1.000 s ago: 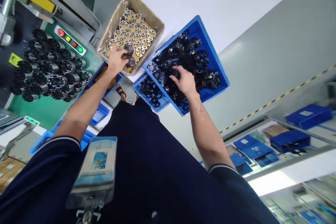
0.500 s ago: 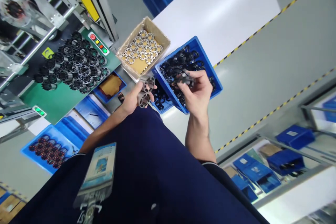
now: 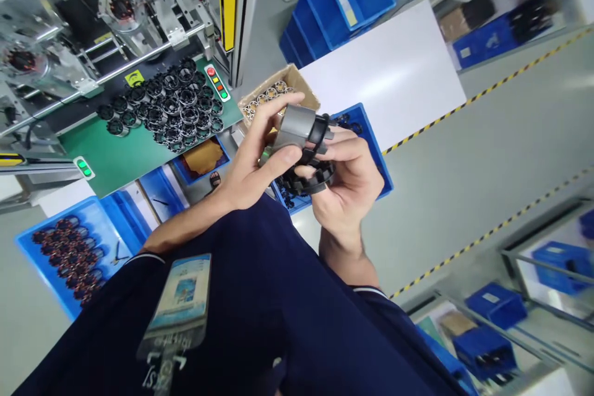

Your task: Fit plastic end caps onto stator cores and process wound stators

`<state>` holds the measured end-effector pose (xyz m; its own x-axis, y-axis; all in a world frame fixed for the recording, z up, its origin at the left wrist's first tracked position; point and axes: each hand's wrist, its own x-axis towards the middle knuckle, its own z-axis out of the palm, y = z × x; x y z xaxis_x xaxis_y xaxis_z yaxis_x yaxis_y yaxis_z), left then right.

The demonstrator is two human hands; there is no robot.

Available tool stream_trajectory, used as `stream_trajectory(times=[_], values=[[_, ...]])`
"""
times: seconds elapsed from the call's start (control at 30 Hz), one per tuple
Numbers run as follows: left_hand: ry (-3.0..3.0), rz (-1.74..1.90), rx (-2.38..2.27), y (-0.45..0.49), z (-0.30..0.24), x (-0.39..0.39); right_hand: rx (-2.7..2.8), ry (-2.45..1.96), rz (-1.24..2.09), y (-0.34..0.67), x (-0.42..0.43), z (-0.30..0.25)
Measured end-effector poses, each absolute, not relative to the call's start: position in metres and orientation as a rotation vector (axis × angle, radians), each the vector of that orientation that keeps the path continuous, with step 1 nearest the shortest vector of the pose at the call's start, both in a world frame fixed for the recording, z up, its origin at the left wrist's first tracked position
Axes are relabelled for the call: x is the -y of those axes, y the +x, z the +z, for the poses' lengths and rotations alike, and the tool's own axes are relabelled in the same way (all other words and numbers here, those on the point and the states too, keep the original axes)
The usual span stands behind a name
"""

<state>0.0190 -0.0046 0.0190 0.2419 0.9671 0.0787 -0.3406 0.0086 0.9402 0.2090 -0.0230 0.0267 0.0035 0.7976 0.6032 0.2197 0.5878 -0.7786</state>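
My left hand is closed round a grey metal stator core, thumb in front and fingers behind. Against the core's right end sits a black plastic end ring, with the fingers of my right hand on it. A second black ring is lower down, between my right thumb and fingers. Whether the first ring is fully seated on the core, I cannot tell. My fingers hide any other core in my left hand. Behind my hands is a blue bin holding more black plastic parts.
A cardboard box of metal ring-shaped cores stands beyond my left hand. On the machine's green table are many black-ended cores, near a button panel. A blue tray with wound parts lies at lower left.
My right hand has come up out of the blue bin with black rings and met my left hand. The core in my left hand has been raised and turned sideways. The view has shifted.
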Motion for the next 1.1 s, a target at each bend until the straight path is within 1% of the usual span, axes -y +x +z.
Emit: stream_trajectory(times=[0.17, 0.27, 0.4, 0.63, 0.8, 0.87, 0.97, 1.1], values=[[1.007, 1.185, -0.737, 0.011, 0.018, 0.016, 1.568, -0.954, 0.509, 0.202, 0.025, 0.027], [0.949, 1.226, -0.711, 0.012, 0.023, 0.020, 1.572, -1.000, 0.570, 0.203, 0.032, 0.027], [0.801, 1.181, -0.782, 0.016, 0.042, 0.023, 1.589, -1.021, 0.700, 0.205, 0.034, 0.024], [0.609, 1.098, -0.881, 0.019, 0.074, 0.025, 1.504, -1.067, 0.670, 0.202, 0.034, 0.029], [0.368, 1.080, -0.933, 0.027, 0.076, 0.027, 1.707, -1.266, 0.602, 0.215, 0.041, 0.024], [0.370, 1.101, -0.894, 0.031, 0.076, 0.031, 1.674, -1.249, 0.609, 0.218, 0.041, 0.020], [0.433, 1.153, -0.872, 0.031, 0.074, 0.035, 1.658, -1.192, 0.511, 0.217, 0.038, 0.014], [0.468, 1.071, -0.876, 0.018, 0.070, 0.036, 1.697, -1.158, 0.409, 0.212, 0.032, 0.011]])
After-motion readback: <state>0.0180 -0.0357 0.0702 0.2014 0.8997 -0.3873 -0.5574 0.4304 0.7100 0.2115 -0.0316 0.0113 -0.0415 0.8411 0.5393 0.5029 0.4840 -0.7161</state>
